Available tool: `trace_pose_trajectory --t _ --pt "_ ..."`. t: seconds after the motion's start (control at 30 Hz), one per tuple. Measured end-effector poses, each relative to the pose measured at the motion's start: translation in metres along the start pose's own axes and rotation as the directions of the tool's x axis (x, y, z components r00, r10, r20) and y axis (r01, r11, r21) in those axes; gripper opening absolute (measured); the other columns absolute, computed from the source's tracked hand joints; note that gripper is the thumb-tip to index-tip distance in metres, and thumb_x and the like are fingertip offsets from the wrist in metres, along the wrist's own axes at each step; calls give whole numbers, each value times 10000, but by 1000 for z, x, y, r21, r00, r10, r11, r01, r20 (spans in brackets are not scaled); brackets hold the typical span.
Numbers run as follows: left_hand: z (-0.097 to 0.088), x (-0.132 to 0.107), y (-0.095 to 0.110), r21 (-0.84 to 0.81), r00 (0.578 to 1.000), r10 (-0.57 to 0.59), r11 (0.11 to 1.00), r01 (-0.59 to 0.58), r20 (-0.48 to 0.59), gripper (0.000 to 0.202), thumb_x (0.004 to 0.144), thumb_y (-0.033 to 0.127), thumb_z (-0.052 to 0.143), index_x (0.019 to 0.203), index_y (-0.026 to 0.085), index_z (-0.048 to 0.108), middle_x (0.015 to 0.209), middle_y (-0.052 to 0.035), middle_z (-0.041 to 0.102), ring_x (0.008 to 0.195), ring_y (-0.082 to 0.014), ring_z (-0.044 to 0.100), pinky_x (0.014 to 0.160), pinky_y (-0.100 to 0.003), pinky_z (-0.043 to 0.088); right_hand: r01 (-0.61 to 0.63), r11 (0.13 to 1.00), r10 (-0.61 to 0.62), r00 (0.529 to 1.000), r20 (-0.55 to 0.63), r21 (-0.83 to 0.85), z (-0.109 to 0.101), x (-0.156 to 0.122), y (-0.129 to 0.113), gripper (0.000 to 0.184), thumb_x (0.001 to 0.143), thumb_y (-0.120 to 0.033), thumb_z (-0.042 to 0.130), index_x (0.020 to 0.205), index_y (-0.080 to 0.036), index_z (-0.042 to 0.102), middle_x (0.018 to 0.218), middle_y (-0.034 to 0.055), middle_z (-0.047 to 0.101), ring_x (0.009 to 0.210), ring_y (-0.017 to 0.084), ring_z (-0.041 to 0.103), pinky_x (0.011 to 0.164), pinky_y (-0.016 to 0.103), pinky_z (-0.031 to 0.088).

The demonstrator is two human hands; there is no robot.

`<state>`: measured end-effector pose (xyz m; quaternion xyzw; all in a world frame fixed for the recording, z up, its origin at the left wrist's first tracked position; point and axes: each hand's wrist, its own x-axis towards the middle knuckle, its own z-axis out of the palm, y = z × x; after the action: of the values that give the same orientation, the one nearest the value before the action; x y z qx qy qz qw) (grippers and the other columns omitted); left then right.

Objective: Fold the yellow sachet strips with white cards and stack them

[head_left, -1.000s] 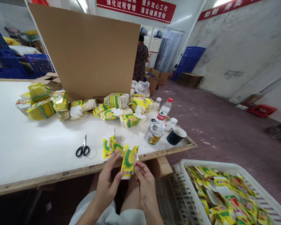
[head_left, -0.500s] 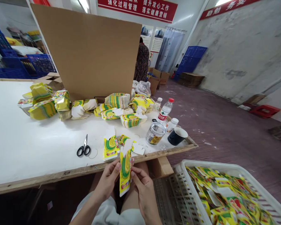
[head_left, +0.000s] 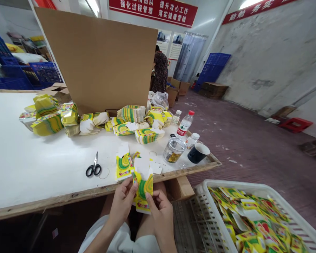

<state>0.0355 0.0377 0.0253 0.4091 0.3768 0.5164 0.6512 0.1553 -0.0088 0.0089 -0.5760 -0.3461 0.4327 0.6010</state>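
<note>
Both hands hold one small yellow-and-green printed carton (head_left: 143,188) upright over my lap, just below the table's front edge. My left hand (head_left: 123,203) pinches its left side with thumb and fingers closed. My right hand (head_left: 160,213) grips its right side and lower corner, fingers curled. The carton's white top flaps stand open. Flat cartons of the same print (head_left: 124,164) lie on the white table (head_left: 37,165) right behind it.
Scissors (head_left: 93,168) lie left of the flat cartons. Several stacks of cartons (head_left: 130,114) line the foot of a big cardboard sheet (head_left: 100,59). A jar (head_left: 173,150), a dark cup (head_left: 198,153) and a water bottle (head_left: 184,124) stand at the table's right corner. A white crate (head_left: 255,218) of finished cartons sits lower right. A person (head_left: 160,70) stands beyond.
The carton in my hands has turned from edge-on to face the camera and opened out, with its white flaps up. Both hands shifted slightly around it.
</note>
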Motion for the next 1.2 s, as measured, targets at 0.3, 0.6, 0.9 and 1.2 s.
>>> trace_pose_trajectory --t 0.3,0.6,0.9,1.2 --pt "-12 -9 12 124 956 -10 992 -27 293 637 911 321 643 1436 249 289 1144 -124 729 1083 -258 678 905 -351 520 243 969 -246 960 130 45 -18 10 -17 493 854 -333 699 1314 -217 567 1229 138 671 1016 245 676 877 364 553" --pt "-11 -16 20 4 884 -129 990 143 449 465 841 295 742 1242 279 506 1005 -55 743 893 -207 710 773 -279 517 153 988 -146 950 276 -3 -38 18 -35 249 863 -446 685 902 -200 690 800 49 691 730 191 637 646 260 506" --pt "-11 -9 19 109 894 -126 990 87 431 533 860 286 716 1355 251 524 1177 -117 721 1075 -271 677 854 -332 531 242 970 -240 968 77 -13 -39 19 -41 263 869 -459 661 981 -226 712 996 98 747 924 254 693 816 337 549" --pt "-2 -10 22 146 889 -94 989 31 447 502 911 277 635 1397 270 507 1278 -123 681 1256 -296 580 1033 -428 466 219 912 -136 959 247 -347 -39 22 -32 368 839 -295 647 1196 -204 648 631 -44 540 582 150 527 555 235 432"
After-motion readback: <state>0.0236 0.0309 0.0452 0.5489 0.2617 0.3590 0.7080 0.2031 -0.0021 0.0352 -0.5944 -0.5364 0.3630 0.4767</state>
